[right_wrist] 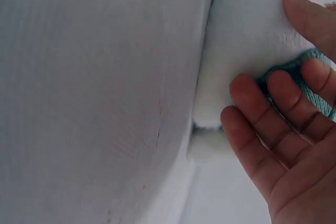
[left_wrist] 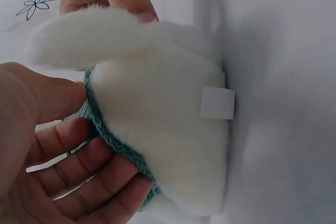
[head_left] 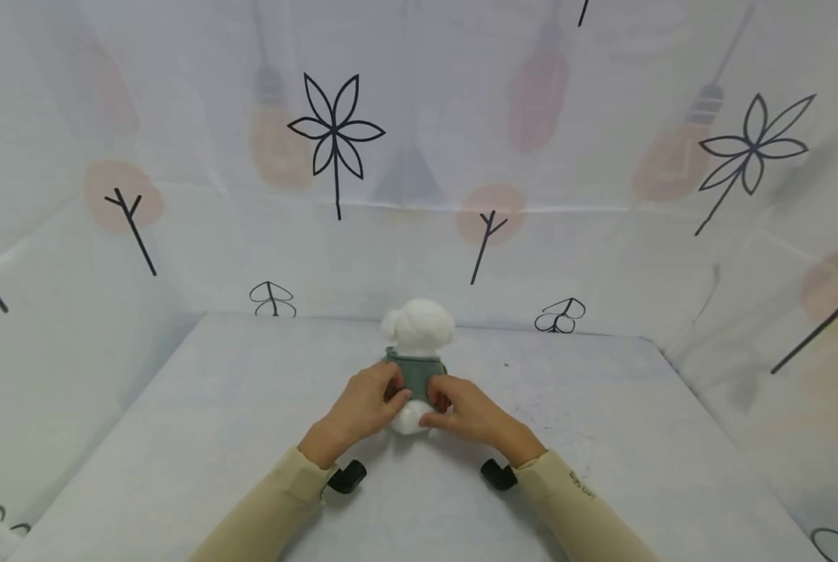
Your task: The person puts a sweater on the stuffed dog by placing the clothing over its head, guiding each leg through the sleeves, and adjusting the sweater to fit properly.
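A white plush toy (head_left: 419, 324) sits upright on the table, dressed in a green knitted sweater (head_left: 419, 377). My left hand (head_left: 366, 402) is at its left side. In the left wrist view, the thumb and fingers pinch the sweater's hem (left_wrist: 118, 145); a rounded white part (left_wrist: 89, 38) sticks out above, and a blank white tag (left_wrist: 218, 103) shows on the fur. My right hand (head_left: 471, 410) holds the toy's right side. Seen from the right wrist, its thumb rests on the white fur (right_wrist: 252, 19) while the curved fingers lie along the hem. The toy's front is hidden.
A white cloth covers the table (head_left: 250, 484). Behind and beside it hangs a pale curtain (head_left: 419, 257) printed with flowers and twigs. Black wrist devices (head_left: 349, 476) sit under both sleeves (head_left: 278, 507).
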`<state>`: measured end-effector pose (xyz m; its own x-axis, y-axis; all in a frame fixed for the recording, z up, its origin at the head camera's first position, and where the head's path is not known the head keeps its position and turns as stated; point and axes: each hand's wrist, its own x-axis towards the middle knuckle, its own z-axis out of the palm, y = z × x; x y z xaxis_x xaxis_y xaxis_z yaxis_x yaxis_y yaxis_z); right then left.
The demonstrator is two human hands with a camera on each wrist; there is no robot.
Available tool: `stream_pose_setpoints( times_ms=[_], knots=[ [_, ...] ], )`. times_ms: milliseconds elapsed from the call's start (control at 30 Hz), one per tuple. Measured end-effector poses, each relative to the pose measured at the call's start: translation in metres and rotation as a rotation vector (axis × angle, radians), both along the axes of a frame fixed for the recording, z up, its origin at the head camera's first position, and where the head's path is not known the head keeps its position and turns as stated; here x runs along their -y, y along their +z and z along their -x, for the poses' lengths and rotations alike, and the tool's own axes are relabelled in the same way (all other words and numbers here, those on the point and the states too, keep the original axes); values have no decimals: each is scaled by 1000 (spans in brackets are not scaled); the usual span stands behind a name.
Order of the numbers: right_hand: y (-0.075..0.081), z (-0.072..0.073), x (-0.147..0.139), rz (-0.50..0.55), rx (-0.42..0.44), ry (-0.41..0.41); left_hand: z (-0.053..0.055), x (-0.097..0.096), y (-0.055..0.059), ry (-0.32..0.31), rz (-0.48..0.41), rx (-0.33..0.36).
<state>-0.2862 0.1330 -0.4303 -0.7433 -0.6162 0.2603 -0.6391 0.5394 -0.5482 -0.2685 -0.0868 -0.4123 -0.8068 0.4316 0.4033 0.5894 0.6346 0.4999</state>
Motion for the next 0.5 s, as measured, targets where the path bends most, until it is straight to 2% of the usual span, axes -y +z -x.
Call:
stream_pose_setpoints(
  times_ms=[133,267,367,500],
  knots=[
    [-1,-1,1,-20,-41,21,-1,-2,-1,-15,61,-11],
    [1,-1,1,-41,-79,0,-1,-4,-3,-34,93,-50],
    [5,-2,0,-38,-51,-45,-3,-6,-4,-32,85,-85],
    [9,-4,-2,-44,43,-121,-5,-8,-5,-51,66,-114]
  ],
)
